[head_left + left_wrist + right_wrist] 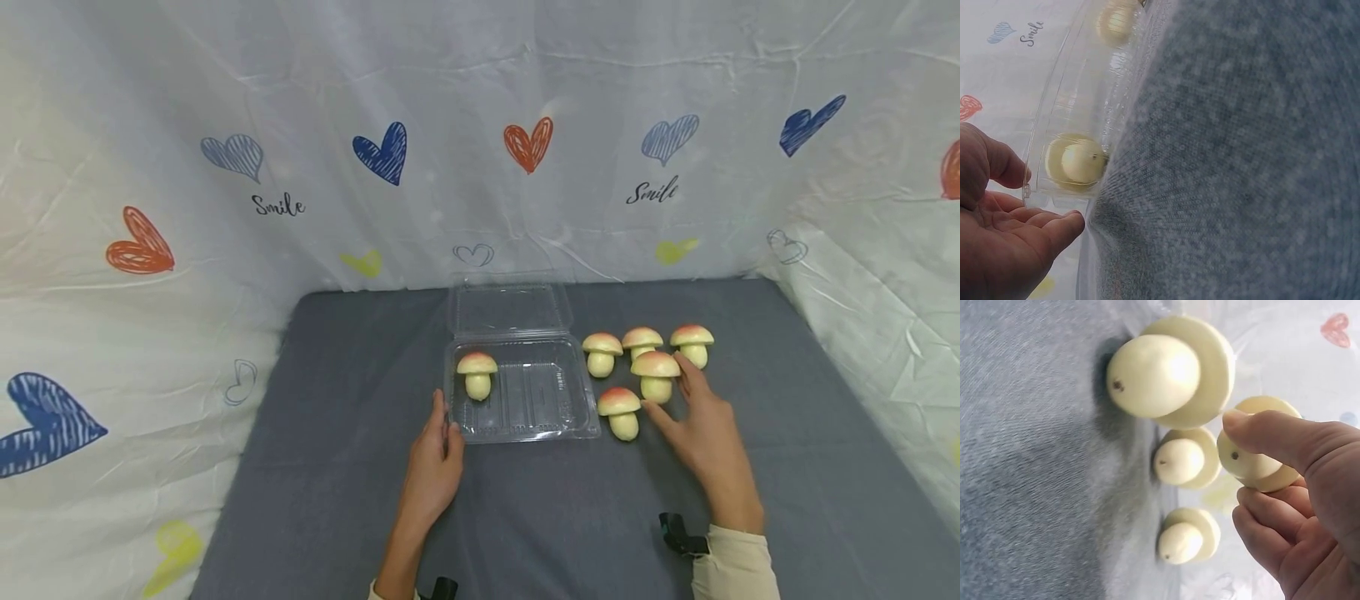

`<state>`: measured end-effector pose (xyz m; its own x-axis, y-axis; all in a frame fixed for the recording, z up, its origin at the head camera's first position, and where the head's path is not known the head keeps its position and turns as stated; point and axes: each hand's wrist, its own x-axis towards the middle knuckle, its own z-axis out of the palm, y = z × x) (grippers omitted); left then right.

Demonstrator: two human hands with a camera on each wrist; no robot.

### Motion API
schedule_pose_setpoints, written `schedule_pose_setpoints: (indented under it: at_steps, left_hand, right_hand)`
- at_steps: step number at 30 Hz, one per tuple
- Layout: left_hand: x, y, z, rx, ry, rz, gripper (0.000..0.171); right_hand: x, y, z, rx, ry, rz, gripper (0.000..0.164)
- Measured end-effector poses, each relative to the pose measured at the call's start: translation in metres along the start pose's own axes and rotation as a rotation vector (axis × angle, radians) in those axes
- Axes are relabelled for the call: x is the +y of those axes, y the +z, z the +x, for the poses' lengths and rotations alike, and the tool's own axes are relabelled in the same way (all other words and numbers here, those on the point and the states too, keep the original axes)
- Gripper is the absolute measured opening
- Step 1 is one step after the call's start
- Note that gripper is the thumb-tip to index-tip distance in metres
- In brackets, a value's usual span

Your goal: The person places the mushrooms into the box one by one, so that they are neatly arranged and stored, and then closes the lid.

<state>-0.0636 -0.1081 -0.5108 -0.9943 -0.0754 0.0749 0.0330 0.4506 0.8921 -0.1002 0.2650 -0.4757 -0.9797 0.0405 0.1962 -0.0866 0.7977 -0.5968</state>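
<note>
My right hand pinches a toy mushroom with a red-and-yellow cap and pale stem between thumb and fingers. In the right wrist view this mushroom is raised off the cloth, its rounded stem end towards the camera. At the left side of a clear plastic clamshell box, my left hand grips the edge; the left wrist view has the thumb on the rim and the fingers along the side wall. One mushroom stands inside the box at its left. The lid is folded back.
Several more mushrooms stand right of the box: one nearest me, one beside the box, another partly hidden behind the held one, and one farthest right. Grey cloth covers the table; a heart-printed curtain hangs behind.
</note>
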Motion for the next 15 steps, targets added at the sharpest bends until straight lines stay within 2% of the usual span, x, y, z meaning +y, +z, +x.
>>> schedule_pose_setpoints:
  at_steps: [6,15]
  left_hand:
    - [0.0,0.001,0.0,-0.003,-0.002,-0.012,0.064]
    - [0.002,0.001,0.0,-0.001,-0.001,-0.016,0.064]
  right_hand:
    - [-0.008,-0.003,0.0,0.032,-0.027,0.004,0.093]
    - [-0.025,0.002,0.0,0.029,-0.046,0.019,0.09]
